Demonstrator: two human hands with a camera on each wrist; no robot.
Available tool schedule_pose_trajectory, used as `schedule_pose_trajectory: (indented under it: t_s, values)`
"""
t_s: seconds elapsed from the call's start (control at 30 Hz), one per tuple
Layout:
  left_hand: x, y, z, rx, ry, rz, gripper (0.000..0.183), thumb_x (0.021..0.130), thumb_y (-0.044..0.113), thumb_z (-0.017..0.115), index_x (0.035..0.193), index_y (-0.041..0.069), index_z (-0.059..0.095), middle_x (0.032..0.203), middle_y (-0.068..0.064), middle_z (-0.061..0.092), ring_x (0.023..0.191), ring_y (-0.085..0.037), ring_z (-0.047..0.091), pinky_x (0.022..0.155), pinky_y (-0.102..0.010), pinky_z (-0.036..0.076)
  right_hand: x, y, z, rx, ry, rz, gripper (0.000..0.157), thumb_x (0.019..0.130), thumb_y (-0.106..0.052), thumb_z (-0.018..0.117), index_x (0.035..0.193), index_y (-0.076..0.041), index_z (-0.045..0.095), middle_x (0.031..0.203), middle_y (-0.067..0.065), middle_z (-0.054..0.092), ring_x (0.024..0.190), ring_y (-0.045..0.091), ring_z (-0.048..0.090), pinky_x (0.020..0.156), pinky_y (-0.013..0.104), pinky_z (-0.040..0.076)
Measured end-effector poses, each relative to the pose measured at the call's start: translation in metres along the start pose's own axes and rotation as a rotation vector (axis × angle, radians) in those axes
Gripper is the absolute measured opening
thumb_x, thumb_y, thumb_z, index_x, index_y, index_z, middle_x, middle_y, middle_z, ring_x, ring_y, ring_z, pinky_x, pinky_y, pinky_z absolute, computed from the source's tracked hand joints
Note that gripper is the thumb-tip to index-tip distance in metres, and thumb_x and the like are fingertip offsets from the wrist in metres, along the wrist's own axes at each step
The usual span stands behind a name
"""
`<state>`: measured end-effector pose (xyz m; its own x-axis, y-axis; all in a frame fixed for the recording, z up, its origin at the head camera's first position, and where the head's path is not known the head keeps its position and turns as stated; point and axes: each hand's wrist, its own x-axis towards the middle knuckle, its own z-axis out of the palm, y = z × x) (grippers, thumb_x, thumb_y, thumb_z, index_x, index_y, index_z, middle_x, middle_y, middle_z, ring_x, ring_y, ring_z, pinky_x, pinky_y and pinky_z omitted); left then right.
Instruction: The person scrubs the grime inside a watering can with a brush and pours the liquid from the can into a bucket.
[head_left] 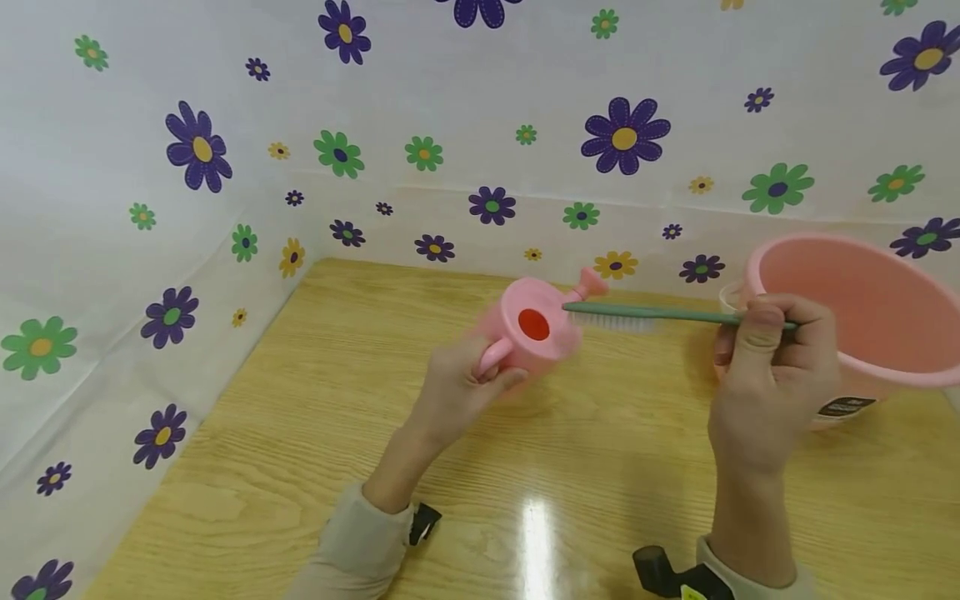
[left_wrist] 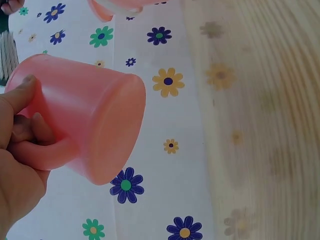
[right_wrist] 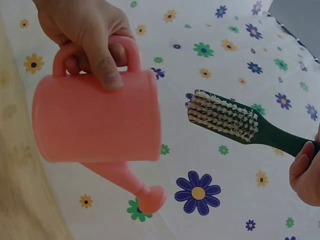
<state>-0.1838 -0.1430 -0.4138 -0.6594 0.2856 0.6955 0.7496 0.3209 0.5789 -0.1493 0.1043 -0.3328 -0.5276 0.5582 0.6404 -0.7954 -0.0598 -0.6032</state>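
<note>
My left hand [head_left: 461, 387] grips the handle of a pink watering can [head_left: 555, 329], its thumb along the can's side. The can's round red opening faces up toward the head view, and its spout points away to the right. In the left wrist view the smooth base of the can [left_wrist: 117, 130] shows above the table. My right hand [head_left: 772, 375] holds a green brush [head_left: 667, 313] by its handle. The brush lies level, white bristles [right_wrist: 222, 117] downward in the head view, its tip close by the can's top near the spout.
A large pink bucket [head_left: 855, 367] with a dark label stands on the right, partly behind my right hand. A clear rounded rim [head_left: 729, 293] shows beside it. The wood-patterned table [head_left: 315, 400] meets a flower-printed white sheet [head_left: 420, 92] at the back and left.
</note>
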Motion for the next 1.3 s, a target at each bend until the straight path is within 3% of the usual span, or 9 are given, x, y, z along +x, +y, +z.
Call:
schedule_pose_trajectory:
  t_s: [0.13,0.27,0.5,0.6,0.77,0.93,1.0,1.13,1.3]
  values:
    - [0.001,0.003,0.004,-0.038,0.008,0.003,0.027,0.078,0.001,0.082,0.094,0.000,0.060,0.070,-0.004,0.042,0.064,-0.012,0.044,0.059,-0.022,0.040,-0.006,0.009,0.006,0.022,-0.031,0.047,0.016,0.096,-0.005,0.060,0.092,0.010,0.058,0.078,0.008,0.053,0.052,0.015,0.047,0.053,0.020,0.042]
    - [0.002,0.005,0.005,-0.064,0.015,-0.005,0.037,0.079,0.001,0.081,0.111,-0.003,0.063,0.069,-0.004,0.042,0.062,-0.012,0.042,0.059,-0.022,0.040,-0.010,0.016,0.008,0.002,-0.054,0.097,0.012,0.098,-0.003,0.056,0.091,0.006,0.059,0.074,0.007,0.049,0.053,0.016,0.047,0.052,0.020,0.041]
    - [0.006,0.005,0.006,-0.073,0.031,0.010,0.032,0.079,0.000,0.081,0.105,-0.004,0.063,0.065,-0.003,0.041,0.059,-0.010,0.041,0.056,-0.020,0.039,-0.007,0.026,0.001,-0.028,-0.060,0.152,0.015,0.098,-0.002,0.060,0.089,0.011,0.062,0.074,0.010,0.057,0.050,0.015,0.050,0.048,0.018,0.042]
    - [0.007,0.004,0.005,-0.060,0.040,0.010,0.029,0.079,0.000,0.082,0.100,-0.003,0.062,0.064,-0.003,0.042,0.058,-0.009,0.040,0.054,-0.019,0.038,-0.003,0.031,-0.007,-0.061,-0.126,0.133,0.015,0.095,0.002,0.063,0.089,0.016,0.063,0.068,0.008,0.062,0.045,0.012,0.051,0.044,0.017,0.042]
    - [0.007,0.002,0.005,-0.044,0.069,0.005,0.028,0.078,0.000,0.082,0.097,-0.003,0.063,0.063,-0.003,0.044,0.057,-0.010,0.041,0.053,-0.019,0.037,0.004,0.029,-0.026,-0.256,-0.368,0.137,0.010,0.092,0.006,0.065,0.089,0.015,0.064,0.063,-0.001,0.065,0.043,0.008,0.055,0.043,0.016,0.043]
    - [0.007,0.001,0.004,-0.029,0.092,-0.035,0.030,0.078,0.002,0.083,0.102,-0.003,0.065,0.064,-0.003,0.046,0.059,-0.012,0.044,0.055,-0.019,0.040,0.005,0.020,-0.043,-0.658,-0.780,0.180,0.009,0.092,0.002,0.067,0.100,0.002,0.070,0.069,-0.002,0.064,0.049,0.007,0.055,0.045,0.019,0.044]
    - [0.007,0.001,0.003,-0.022,0.097,-0.050,0.029,0.079,0.003,0.083,0.100,-0.002,0.065,0.064,-0.002,0.044,0.060,-0.012,0.044,0.056,-0.019,0.040,0.003,0.019,-0.047,-0.737,-0.945,0.216,0.014,0.094,0.000,0.065,0.107,-0.001,0.069,0.072,0.000,0.061,0.054,0.007,0.056,0.049,0.021,0.045]
    - [0.007,-0.001,0.001,-0.017,0.116,-0.059,0.026,0.078,0.003,0.083,0.085,0.001,0.058,0.062,-0.002,0.039,0.059,-0.013,0.042,0.056,-0.020,0.037,-0.003,0.024,-0.050,-0.725,-1.117,0.405,0.014,0.101,-0.003,0.055,0.112,0.001,0.062,0.077,0.003,0.059,0.062,0.010,0.058,0.054,0.026,0.048]
    - [0.005,-0.003,0.000,-0.007,0.181,-0.091,0.035,0.073,0.002,0.086,0.076,0.003,0.052,0.063,-0.003,0.042,0.061,-0.014,0.045,0.057,-0.019,0.037,-0.002,0.040,-0.059,-0.658,-1.150,0.594,0.011,0.105,-0.006,0.047,0.108,0.001,0.055,0.076,0.007,0.059,0.063,0.018,0.061,0.052,0.030,0.052]
